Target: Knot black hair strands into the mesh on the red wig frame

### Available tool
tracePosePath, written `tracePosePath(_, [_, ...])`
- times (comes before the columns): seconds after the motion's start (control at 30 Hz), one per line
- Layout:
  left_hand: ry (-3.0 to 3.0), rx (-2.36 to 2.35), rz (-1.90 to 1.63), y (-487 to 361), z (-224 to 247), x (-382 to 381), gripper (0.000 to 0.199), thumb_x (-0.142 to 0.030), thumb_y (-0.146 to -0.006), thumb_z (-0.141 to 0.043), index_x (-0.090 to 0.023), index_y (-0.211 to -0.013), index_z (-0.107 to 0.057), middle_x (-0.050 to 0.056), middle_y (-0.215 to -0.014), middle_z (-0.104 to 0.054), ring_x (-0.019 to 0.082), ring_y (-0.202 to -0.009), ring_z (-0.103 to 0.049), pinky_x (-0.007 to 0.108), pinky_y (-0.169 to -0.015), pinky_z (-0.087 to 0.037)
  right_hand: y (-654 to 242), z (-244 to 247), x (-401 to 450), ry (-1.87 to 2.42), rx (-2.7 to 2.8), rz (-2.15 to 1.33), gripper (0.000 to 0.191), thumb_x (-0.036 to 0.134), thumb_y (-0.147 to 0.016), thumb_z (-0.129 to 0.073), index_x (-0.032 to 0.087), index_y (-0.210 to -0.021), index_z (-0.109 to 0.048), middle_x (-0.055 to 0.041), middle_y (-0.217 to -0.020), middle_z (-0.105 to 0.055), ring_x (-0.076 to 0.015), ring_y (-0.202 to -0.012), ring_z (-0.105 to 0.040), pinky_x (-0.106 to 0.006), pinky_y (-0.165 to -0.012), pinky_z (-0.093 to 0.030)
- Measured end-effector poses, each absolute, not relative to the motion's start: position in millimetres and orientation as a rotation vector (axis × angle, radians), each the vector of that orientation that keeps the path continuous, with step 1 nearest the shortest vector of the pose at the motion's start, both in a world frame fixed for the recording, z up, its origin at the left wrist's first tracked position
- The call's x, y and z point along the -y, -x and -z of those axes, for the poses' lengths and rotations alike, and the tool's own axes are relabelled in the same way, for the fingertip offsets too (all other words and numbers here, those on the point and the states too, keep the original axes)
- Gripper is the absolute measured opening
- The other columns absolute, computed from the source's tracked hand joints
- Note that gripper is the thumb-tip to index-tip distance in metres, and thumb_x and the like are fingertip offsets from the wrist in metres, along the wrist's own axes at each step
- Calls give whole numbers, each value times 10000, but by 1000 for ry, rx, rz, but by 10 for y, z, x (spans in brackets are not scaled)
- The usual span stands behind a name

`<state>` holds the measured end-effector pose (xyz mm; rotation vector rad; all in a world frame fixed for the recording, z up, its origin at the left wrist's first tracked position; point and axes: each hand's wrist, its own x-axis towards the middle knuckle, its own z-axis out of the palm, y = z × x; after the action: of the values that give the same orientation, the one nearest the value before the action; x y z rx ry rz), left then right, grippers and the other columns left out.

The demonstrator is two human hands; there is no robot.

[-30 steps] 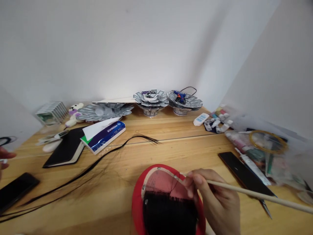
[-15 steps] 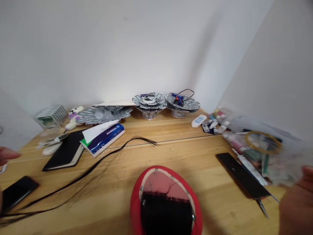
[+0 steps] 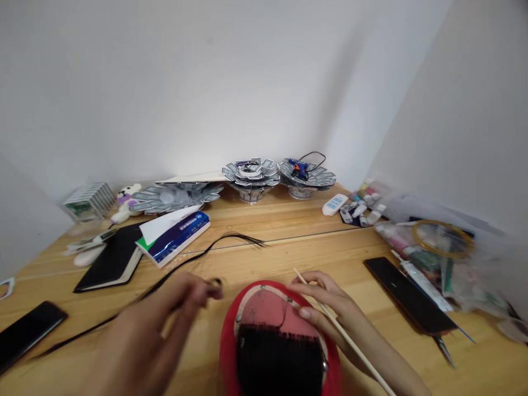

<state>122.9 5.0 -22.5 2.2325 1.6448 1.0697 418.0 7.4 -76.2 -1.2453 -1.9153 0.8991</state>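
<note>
A red rounded block point(image 3: 229, 352) carries a pink patch point(image 3: 264, 313) with a cream, pinned edge. Black hair point(image 3: 280, 357) hangs from the patch. On the block's right side rests my right hand point(image 3: 330, 305), its fingers around a thin wooden stick point(image 3: 350, 344) slanting down to the right. My left hand point(image 3: 165, 324), blurred, hovers left of the block with fingertips pinched together. A small dark bit shows at those tips, too smeared to name. Behind the left hand, a long strand of black hair point(image 3: 198, 256) lies across the table.
Left on the wooden table point(image 3: 289, 253) are a phone point(image 3: 31, 333), a black notebook point(image 3: 109, 258) and a blue tissue pack point(image 3: 177, 236). Grey paper bowls point(image 3: 251, 179) line the wall, one holding a glue gun point(image 3: 299, 168). Rightward lie a dark flat device point(image 3: 406, 294), tweezers point(image 3: 444, 352) and plastic bags point(image 3: 487, 275).
Both hands have come in from the frame's sides to the red block. My right hand now has the wooden stick; my left fingers are now pinched.
</note>
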Motion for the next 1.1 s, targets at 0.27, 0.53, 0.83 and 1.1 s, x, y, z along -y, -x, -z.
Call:
tracePosePath(0.27, [-2919,-907,-534,-1681,499,22,164,-195,-879,-554,-255,-882,-707,-27,-1220,-720,165,-925,-767,184,-718,-619,-4227,670,-298,1147,1945,-1076,359,540,-871,-683,209,-947,-798,-54,-874,-687,-204,-825,-647,-302,-753,-491])
tracePosePath(0.53, [-2955,-804,-460,-1616,618,41,90,-187,-836,-593,-236,-857,-665,40,-1346,-625,243,-1024,-736,202,-538,-617,-4218,606,-245,1238,1964,-958,255,373,-954,-624,187,-792,-687,-29,-806,-632,-180,-747,-588,-289,-702,-441])
tracePosePath(0.83, [-2883,-740,-685,-1740,623,-41,86,-281,-873,-623,-242,-823,-680,23,-1207,-739,247,-990,-747,222,-575,-604,-4171,409,181,1221,1962,-978,339,467,-1009,-487,216,-802,-582,-3,-768,-608,-158,-695,-580,-242,-638,-452])
tracePosePath(1.1, [-2549,-598,-783,-1808,457,-73,412,-354,-1037,-396,-213,-705,-594,-28,-710,-699,108,-678,-626,183,-675,-497,-4203,440,181,1186,1899,-897,225,363,-991,-563,226,-837,-653,-3,-786,-654,-159,-717,-615,-250,-669,-469])
